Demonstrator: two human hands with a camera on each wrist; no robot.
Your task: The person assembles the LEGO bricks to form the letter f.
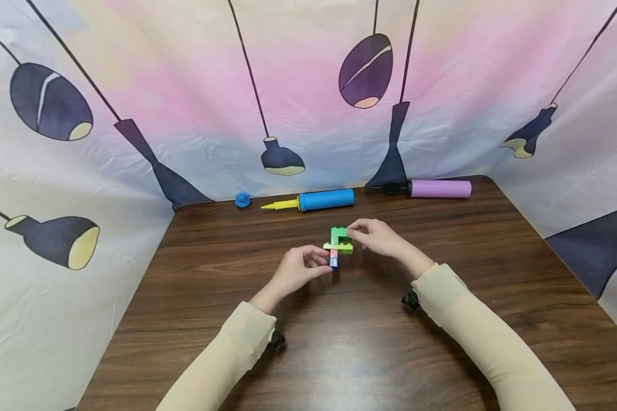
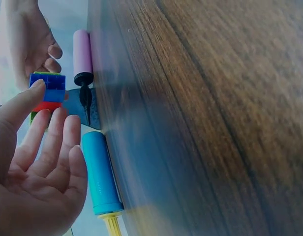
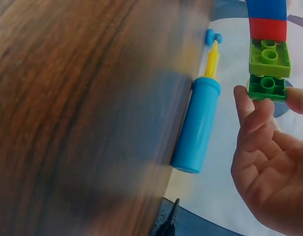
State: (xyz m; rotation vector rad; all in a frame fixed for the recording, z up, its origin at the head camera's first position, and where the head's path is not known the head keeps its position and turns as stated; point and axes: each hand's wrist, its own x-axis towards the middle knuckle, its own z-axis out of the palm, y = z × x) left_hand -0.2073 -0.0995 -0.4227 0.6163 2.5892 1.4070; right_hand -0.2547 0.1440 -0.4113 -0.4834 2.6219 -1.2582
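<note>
Several toy building bricks are joined into one piece between the two hands. A blue brick (image 2: 54, 94) forms one end, followed by a red brick (image 3: 268, 29), a lime brick (image 3: 269, 69) set crosswise and a green brick (image 1: 337, 232) at the far end. Thumb and fingers of the left hand (image 1: 294, 269) pinch the piece at the blue end. The right hand (image 1: 379, 237) pinches the green brick from the right; in the right wrist view its thumb and fingers lie on opposite sides of that brick. Hollow undersides of the lime and green bricks show there.
Along the back edge of the dark wooden table (image 1: 211, 325) lie a small blue round piece (image 1: 243, 200), a blue hand pump (image 1: 326, 200) with a yellow nozzle, and a purple pump (image 1: 440, 189) with a black nozzle. A patterned cloth (image 1: 308, 85) hangs behind.
</note>
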